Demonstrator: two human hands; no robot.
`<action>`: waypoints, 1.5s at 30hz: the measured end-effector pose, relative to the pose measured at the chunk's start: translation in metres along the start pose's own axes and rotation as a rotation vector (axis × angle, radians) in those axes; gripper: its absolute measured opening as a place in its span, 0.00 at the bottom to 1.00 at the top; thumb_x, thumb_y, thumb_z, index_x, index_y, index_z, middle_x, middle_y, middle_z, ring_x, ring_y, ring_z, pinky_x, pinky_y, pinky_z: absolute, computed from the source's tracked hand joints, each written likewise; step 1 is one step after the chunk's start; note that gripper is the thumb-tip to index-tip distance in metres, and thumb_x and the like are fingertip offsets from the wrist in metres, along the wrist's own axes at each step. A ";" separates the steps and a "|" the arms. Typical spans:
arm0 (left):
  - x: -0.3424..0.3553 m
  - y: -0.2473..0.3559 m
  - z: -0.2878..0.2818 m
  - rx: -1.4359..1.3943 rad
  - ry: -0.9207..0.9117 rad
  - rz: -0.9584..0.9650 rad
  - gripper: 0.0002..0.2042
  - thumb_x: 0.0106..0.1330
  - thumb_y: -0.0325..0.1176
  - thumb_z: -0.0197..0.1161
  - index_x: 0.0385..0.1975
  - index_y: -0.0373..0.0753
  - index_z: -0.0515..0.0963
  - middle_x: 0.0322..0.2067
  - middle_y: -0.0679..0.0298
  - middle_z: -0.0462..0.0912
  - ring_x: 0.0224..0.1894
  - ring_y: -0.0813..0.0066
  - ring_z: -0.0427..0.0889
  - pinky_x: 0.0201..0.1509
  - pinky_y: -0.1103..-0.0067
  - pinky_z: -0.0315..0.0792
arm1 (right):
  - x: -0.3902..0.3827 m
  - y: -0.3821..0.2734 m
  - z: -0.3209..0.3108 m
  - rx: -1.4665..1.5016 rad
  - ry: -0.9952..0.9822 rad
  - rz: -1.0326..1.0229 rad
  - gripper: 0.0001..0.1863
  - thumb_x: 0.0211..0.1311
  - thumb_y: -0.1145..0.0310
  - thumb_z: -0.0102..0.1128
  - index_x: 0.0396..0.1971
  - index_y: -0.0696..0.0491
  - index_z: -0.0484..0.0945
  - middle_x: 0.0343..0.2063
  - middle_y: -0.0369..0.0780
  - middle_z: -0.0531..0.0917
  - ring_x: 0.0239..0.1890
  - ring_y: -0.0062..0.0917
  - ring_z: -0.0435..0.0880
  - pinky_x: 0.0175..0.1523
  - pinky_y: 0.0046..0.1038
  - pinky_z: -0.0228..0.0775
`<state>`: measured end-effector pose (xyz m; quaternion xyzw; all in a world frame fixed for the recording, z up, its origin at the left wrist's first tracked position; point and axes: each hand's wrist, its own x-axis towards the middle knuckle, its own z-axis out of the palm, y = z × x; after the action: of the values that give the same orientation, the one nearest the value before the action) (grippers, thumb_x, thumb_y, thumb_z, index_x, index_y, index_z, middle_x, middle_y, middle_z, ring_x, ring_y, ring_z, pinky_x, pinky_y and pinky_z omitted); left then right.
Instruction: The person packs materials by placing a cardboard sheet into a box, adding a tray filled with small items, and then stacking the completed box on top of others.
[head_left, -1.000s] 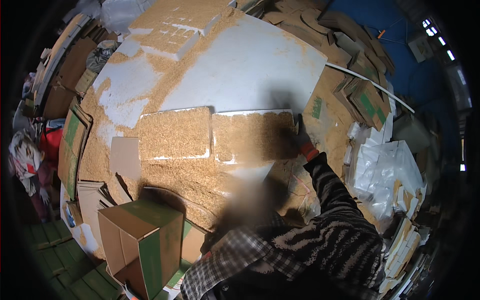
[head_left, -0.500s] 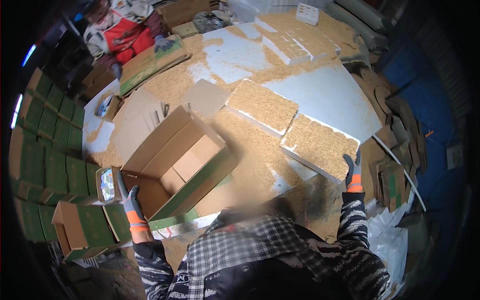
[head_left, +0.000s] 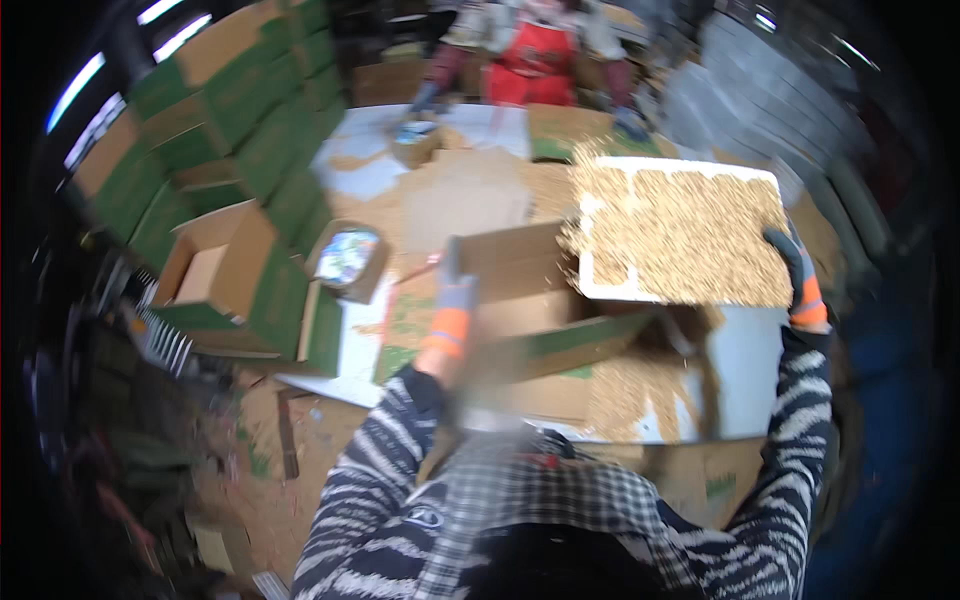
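My left hand point(head_left: 453, 315), in a grey glove with an orange cuff, grips the left wall of an open cardboard box point(head_left: 570, 345), brown inside and green on the outside. My right hand point(head_left: 797, 275), gloved the same way, is closed on the right end of a white foam tray point(head_left: 690, 298). Golden-brown husk-like grains point(head_left: 700, 230) cover the tray's top, and some spill off its left edge. The tray hangs above the table, its left end over the box's right part. Motion smears the left fingers.
Across the white table point(head_left: 745, 370), strewn with grains, a person in a red apron point(head_left: 532, 62) rests a hand by flattened cardboard point(head_left: 570, 125). Green boxes point(head_left: 255, 120) are stacked at left, near an open box point(head_left: 215, 265) and a small carton of packets point(head_left: 348, 258).
My right hand has lifted the tray off the table and brought it over beside and above the box. The view has turned left. My left hand stays on the box.
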<state>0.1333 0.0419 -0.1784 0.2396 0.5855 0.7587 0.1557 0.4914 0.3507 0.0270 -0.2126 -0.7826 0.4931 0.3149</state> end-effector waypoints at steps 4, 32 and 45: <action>-0.018 -0.008 0.029 0.005 0.109 0.043 0.36 0.50 0.17 0.46 0.65 0.35 0.53 0.62 0.49 0.60 0.66 0.60 0.55 0.69 0.77 0.48 | 0.039 -0.038 0.101 0.342 -0.401 0.208 0.35 0.54 0.67 0.53 0.64 0.57 0.58 0.57 0.43 0.70 0.57 0.31 0.71 0.61 0.30 0.63; -0.025 0.056 -0.008 0.351 0.228 -0.173 0.37 0.44 0.13 0.41 0.62 0.37 0.61 0.61 0.55 0.63 0.67 0.66 0.58 0.69 0.80 0.48 | -0.009 0.288 0.069 -0.616 0.206 0.161 0.24 0.60 0.64 0.55 0.54 0.57 0.63 0.54 0.47 0.67 0.54 0.37 0.69 0.57 0.35 0.63; -0.013 0.012 -0.046 0.680 0.100 0.065 0.29 0.52 0.26 0.50 0.59 0.31 0.64 0.57 0.49 0.67 0.61 0.61 0.65 0.65 0.77 0.57 | -0.047 0.314 0.060 0.464 0.893 0.334 0.33 0.57 0.78 0.56 0.63 0.48 0.59 0.58 0.43 0.67 0.57 0.32 0.69 0.61 0.33 0.61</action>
<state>0.1196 -0.0058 -0.1782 0.2589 0.8038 0.5354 0.0135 0.4898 0.4149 -0.2902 -0.4484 -0.3981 0.5581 0.5736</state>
